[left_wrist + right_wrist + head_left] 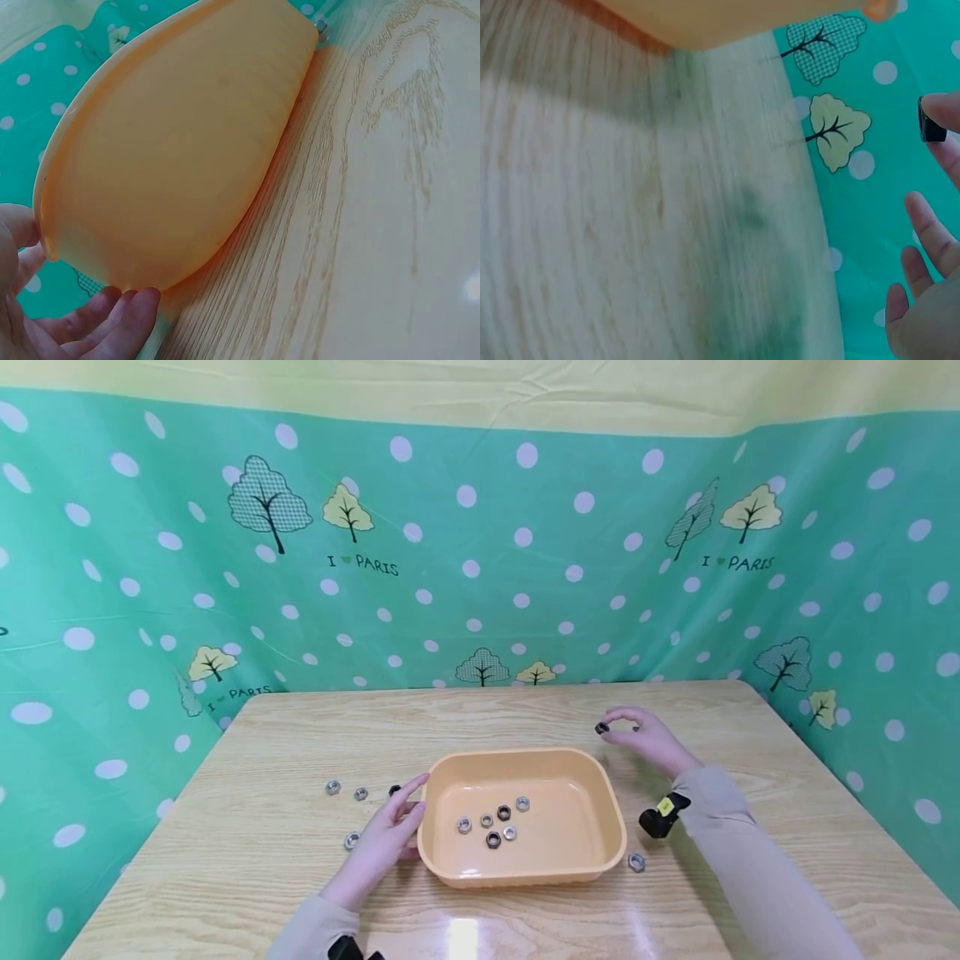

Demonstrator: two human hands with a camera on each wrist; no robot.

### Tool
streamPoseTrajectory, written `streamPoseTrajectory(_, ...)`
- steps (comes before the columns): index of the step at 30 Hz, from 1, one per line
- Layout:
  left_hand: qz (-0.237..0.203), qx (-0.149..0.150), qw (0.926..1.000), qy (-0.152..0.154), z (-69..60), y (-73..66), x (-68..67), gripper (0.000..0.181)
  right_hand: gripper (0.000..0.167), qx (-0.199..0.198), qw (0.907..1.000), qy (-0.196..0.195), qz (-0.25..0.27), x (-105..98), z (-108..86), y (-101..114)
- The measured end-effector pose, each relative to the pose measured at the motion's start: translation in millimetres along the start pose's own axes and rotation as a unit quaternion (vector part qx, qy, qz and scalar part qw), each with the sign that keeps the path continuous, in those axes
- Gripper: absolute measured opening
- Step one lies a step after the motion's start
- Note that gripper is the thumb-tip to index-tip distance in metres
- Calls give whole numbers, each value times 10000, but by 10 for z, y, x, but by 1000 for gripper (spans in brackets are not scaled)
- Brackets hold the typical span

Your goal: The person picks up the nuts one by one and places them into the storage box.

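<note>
My right hand [647, 742] pinches a black hex nut [602, 727] between thumb and fingertips, above the table beyond the tray's far right corner. In the right wrist view the dark nut [931, 121] shows edge-on, and the other fingers are spread apart. My left hand [386, 843] rests against the outer left side of an orange plastic tray [588, 862], fingers touching its rim and wall. In the left wrist view, fingertips [139, 319] lie at the tray's lower edge. Inside the tray lie several silver and dark nuts [503, 812].
Left of the tray are loose silver nuts [333, 787], [361, 794], [352, 840] and a black nut [394, 790] partly behind my left hand. One silver nut [636, 862] lies right of the tray. A green dotted curtain [480, 527] hangs behind the wooden table [285, 752].
</note>
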State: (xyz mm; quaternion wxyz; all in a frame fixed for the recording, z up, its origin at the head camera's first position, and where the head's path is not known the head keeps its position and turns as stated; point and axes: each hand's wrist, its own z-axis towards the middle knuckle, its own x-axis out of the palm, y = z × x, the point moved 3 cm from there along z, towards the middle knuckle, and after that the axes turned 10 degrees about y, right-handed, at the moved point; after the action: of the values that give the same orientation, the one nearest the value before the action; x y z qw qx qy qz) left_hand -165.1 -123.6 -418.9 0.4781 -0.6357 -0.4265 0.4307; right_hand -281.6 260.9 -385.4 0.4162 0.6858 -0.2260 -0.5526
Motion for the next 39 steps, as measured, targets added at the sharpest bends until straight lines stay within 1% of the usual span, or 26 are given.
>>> streamPoseTrajectory(6, -26, -12, 10000, 4, 2, 3, -2, 48, 39, -13, 10000, 14, -67, 1, -13, 78)
streamPoseTrajectory(11, -56, 14, 10000, 24, -8, 1, 1, 48, 40, -43, 9999, 24, -97, -27, -36, 172)
streamPoseTrajectory(15, 21, 27, 10000, -2, -3, 1, 0, 48, 39, -33, 9999, 51, -88, -45, -38, 242)
streamPoseTrajectory(23, 32, 99, 9999, 31, -9, 8, 2, 48, 45, -111, 9997, 185, -61, -28, 6, 420)
streamPoseTrajectory(31, 70, 69, 10000, 6, -13, 9, -2, 49, 40, -432, 9989, 159, 44, 56, 77, 618)
streamPoseTrajectory(35, 46, 63, 10000, -3, -17, 13, 0, 49, 37, -663, 9975, 224, 71, 133, 124, 723)
streamPoseTrajectory(39, -47, 75, 10000, 25, -21, 11, 6, 49, 34, -811, 9960, 336, 189, 237, 158, 810)
